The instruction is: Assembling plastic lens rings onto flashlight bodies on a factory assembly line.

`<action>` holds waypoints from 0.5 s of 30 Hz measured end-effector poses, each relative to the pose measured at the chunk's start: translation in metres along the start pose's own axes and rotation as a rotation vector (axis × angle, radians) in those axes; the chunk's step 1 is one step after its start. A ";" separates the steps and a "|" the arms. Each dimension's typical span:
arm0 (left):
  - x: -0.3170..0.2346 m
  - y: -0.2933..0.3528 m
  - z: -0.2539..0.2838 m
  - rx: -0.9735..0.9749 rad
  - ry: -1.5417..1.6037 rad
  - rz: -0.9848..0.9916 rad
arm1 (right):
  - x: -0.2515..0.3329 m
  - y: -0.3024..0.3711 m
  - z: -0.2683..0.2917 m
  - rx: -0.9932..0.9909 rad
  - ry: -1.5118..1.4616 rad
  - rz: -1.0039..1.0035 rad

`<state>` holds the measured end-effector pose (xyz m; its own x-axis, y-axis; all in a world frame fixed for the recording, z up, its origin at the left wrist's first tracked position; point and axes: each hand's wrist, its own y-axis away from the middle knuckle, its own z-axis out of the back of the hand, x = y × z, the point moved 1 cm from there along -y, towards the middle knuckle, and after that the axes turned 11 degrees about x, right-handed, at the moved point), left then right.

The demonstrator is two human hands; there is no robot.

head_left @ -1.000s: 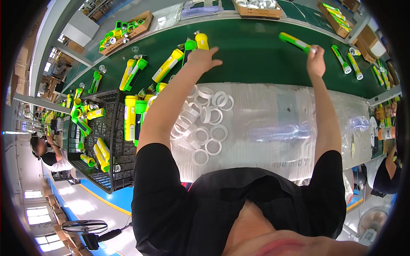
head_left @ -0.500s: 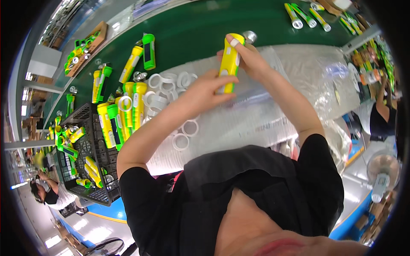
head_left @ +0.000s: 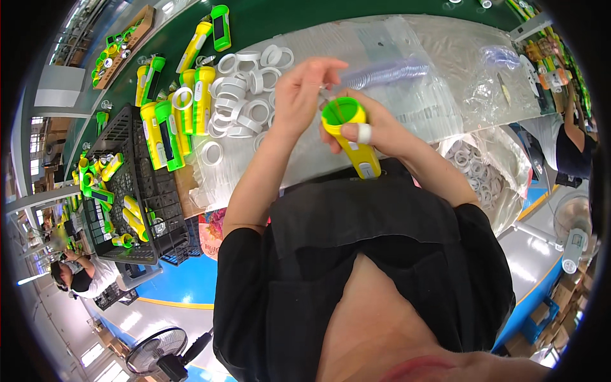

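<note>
Right hand, one fingertip taped white, wraps the yellow torch near its green open head, which faces up toward the camera; the torch body slants down toward the person's chest, above the near edge of the bench. Left hand hovers just over the green head, thumb and forefinger pinched together on something too small to make out, the other fingers curled. Behind the hands, a clear plastic sheet covers the green bench. White rings lie scattered on the sheet to the left. Further left, more yellow-and-green torches lie in a row beside a black crate holding others. At right, a clear bag holds further rings.
</note>
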<state>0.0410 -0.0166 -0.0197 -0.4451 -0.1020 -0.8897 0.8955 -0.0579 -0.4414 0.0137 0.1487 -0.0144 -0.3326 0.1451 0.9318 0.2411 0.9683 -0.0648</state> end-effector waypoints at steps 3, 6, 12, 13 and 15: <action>-0.017 0.012 0.001 0.061 -0.155 -0.125 | -0.014 -0.001 -0.005 -0.041 0.029 0.002; -0.029 0.022 -0.005 0.190 -0.363 -0.212 | -0.021 -0.002 -0.009 -0.048 0.129 -0.065; -0.015 0.030 -0.023 0.057 -0.153 -0.014 | -0.018 0.008 -0.011 -0.310 -0.172 0.091; -0.005 0.025 -0.021 0.023 -0.299 0.048 | -0.019 0.011 -0.004 -0.356 -0.154 0.130; 0.023 0.013 -0.011 0.013 -0.575 0.156 | -0.017 0.019 0.008 -0.430 -0.114 0.138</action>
<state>0.0428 -0.0085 -0.0473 -0.2441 -0.6312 -0.7362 0.9520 -0.0112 -0.3060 0.0172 0.1666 -0.0343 -0.3630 0.3109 0.8784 0.6383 0.7697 -0.0086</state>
